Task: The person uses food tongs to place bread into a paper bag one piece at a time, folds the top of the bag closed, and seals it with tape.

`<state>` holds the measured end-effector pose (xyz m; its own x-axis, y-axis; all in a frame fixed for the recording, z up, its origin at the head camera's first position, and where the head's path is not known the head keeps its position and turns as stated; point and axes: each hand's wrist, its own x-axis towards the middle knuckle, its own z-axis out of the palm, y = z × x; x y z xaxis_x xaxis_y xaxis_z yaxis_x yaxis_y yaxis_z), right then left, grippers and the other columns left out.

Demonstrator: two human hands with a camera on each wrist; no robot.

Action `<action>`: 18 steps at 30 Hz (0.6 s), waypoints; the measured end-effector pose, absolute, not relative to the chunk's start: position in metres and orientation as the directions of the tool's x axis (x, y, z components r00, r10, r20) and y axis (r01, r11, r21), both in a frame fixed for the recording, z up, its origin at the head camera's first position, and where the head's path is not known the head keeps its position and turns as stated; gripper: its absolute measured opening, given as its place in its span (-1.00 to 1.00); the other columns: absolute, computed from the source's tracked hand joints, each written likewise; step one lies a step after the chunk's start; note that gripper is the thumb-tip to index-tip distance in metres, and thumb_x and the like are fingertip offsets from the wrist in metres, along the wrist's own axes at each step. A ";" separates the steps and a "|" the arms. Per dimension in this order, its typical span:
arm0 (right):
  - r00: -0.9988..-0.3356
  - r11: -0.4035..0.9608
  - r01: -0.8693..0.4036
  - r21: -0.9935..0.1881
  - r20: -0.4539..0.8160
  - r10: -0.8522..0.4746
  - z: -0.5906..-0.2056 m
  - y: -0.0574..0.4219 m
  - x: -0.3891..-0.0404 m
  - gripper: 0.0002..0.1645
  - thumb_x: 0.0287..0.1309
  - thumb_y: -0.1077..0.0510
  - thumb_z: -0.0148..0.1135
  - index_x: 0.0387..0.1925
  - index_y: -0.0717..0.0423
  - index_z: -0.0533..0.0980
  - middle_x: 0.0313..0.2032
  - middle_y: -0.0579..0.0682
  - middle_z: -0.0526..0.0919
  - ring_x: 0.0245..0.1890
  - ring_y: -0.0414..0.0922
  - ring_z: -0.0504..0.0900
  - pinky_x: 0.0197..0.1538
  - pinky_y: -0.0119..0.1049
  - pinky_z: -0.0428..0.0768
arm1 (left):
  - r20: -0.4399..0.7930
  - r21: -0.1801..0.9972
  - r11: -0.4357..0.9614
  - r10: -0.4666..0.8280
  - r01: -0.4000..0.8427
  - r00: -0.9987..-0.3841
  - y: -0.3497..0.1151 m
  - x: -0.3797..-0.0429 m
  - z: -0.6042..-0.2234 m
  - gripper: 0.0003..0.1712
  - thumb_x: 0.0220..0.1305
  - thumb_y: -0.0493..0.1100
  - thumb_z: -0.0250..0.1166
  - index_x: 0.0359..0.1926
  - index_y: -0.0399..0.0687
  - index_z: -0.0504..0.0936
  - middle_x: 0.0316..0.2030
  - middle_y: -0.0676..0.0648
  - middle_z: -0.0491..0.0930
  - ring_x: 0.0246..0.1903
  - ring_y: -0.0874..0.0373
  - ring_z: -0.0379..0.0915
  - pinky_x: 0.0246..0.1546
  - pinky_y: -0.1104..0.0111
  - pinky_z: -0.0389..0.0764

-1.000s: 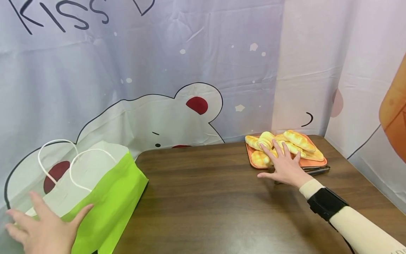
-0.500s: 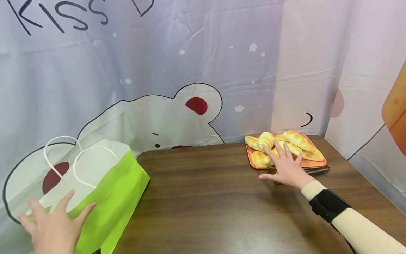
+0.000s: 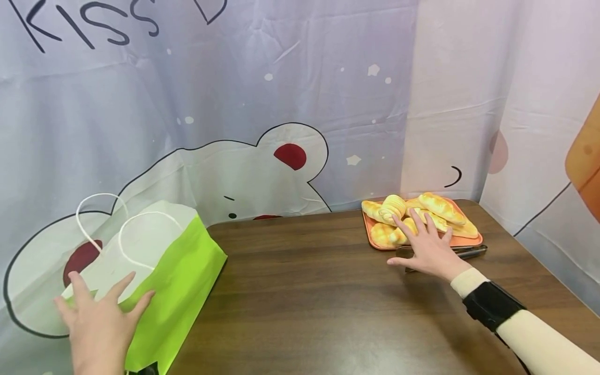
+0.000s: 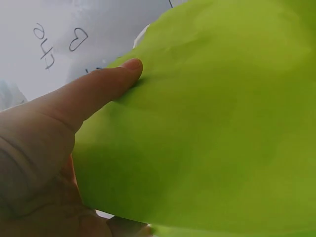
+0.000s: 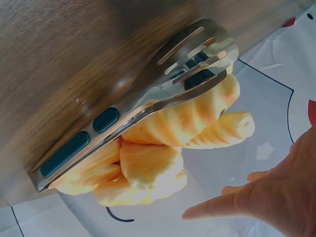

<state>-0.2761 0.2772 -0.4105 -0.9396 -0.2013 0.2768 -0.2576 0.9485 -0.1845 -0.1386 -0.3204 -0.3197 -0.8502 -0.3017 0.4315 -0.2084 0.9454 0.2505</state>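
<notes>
My left hand [image 3: 100, 323], its fingers spread, is at the near left side of a bright green paper bag [image 3: 175, 297] with white rope handles. In the left wrist view the thumb [image 4: 106, 81] lies against the bag's green side, and the other fingers are mostly hidden behind it. At the back right, my right hand [image 3: 433, 252] is spread over metal tongs [image 3: 471, 252] and the front of an orange tray [image 3: 461, 241]. Several golden breads [image 3: 392, 208] are piled on that tray. The right wrist view shows the tongs' slotted head and teal grips [image 5: 64, 153] beside the breads.
A brown wooden table [image 3: 300, 291] stretches between the bag and the tray. Behind it hangs a printed cloth [image 3: 225, 94] with a cartoon bear, which continues along the right side. A black band [image 3: 492, 304] is worn on the right wrist.
My left hand has moved right and slightly up, and the bag has shifted right with it. The right hand has drifted slightly right. Breads, tray and tongs stay in place.
</notes>
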 end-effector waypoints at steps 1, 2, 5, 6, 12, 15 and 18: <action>-0.939 0.950 -0.257 -0.180 0.280 -0.201 -0.410 0.279 -0.276 0.37 -0.11 -0.61 0.29 0.59 -0.26 -0.11 0.53 0.35 -0.12 0.45 0.54 -0.09 0.08 0.80 -0.17 | 0.449 0.238 0.953 -0.279 -0.187 -0.849 -0.320 -0.140 -0.321 -0.31 0.30 0.17 0.29 0.30 -0.16 0.49 0.47 -0.58 -0.50 0.38 -0.76 -0.50 0.38 -0.43 -0.25; -0.939 0.951 -0.255 -0.174 0.279 -0.201 -0.410 0.280 -0.275 0.37 -0.10 -0.61 0.28 0.59 -0.26 -0.11 0.53 0.36 -0.12 0.45 0.54 -0.09 0.08 0.80 -0.18 | 0.462 0.227 0.959 -0.259 -0.169 -0.848 -0.320 -0.141 -0.321 -0.31 0.30 0.16 0.29 0.29 -0.17 0.50 0.46 -0.61 -0.48 0.40 -0.72 -0.52 0.40 -0.41 -0.36; -0.940 0.955 -0.247 -0.165 0.281 -0.195 -0.410 0.289 -0.272 0.36 -0.09 -0.61 0.27 0.60 -0.26 -0.13 0.53 0.37 -0.11 0.45 0.54 -0.09 0.10 0.79 -0.21 | 0.488 0.196 0.971 -0.218 -0.137 -0.845 -0.319 -0.145 -0.323 -0.33 0.28 0.12 0.32 0.28 -0.17 0.51 0.44 -0.66 -0.39 0.47 -0.58 -0.55 0.43 -0.34 -0.46; -0.940 0.956 -0.244 -0.165 0.284 -0.191 -0.410 0.292 -0.271 0.36 -0.09 -0.61 0.27 0.60 -0.26 -0.12 0.53 0.37 -0.11 0.45 0.53 -0.09 0.11 0.78 -0.21 | 0.492 0.188 0.973 -0.209 -0.131 -0.845 -0.318 -0.146 -0.323 -0.34 0.28 0.11 0.33 0.28 -0.17 0.51 0.43 -0.68 -0.35 0.49 -0.53 -0.55 0.44 -0.34 -0.46; -0.943 0.966 -0.213 -0.146 0.288 -0.164 -0.413 0.315 -0.266 0.38 -0.10 -0.60 0.29 0.60 -0.27 -0.15 0.52 0.38 -0.11 0.43 0.55 -0.08 0.09 0.78 -0.18 | 0.531 0.179 0.981 -0.155 -0.068 -0.833 -0.311 -0.153 -0.326 -0.49 0.23 -0.02 0.38 0.14 -0.18 0.63 0.45 -0.66 -0.28 0.44 -0.66 -0.40 0.44 -0.35 -0.39; -0.946 0.969 -0.197 -0.146 0.287 -0.149 -0.415 0.324 -0.264 0.39 -0.11 -0.60 0.29 0.60 -0.28 -0.15 0.51 0.41 -0.09 0.41 0.56 -0.07 0.07 0.79 -0.17 | 0.556 0.195 0.981 -0.132 -0.026 -0.821 -0.309 -0.157 -0.327 -0.59 0.21 -0.09 0.39 -0.01 -0.28 0.70 0.46 -0.64 -0.24 0.41 -0.70 -0.39 0.45 -0.32 -0.41; -0.951 0.970 -0.183 -0.160 0.279 -0.134 -0.416 0.330 -0.262 0.38 -0.12 -0.60 0.30 0.59 -0.27 -0.13 0.50 0.42 -0.09 0.42 0.56 -0.08 0.06 0.79 -0.19 | 0.559 0.212 0.977 -0.124 -0.004 -0.820 -0.306 -0.160 -0.328 -0.62 0.22 -0.13 0.38 -0.09 -0.40 0.70 0.47 -0.61 -0.22 0.40 -0.73 -0.42 0.47 -0.30 -0.42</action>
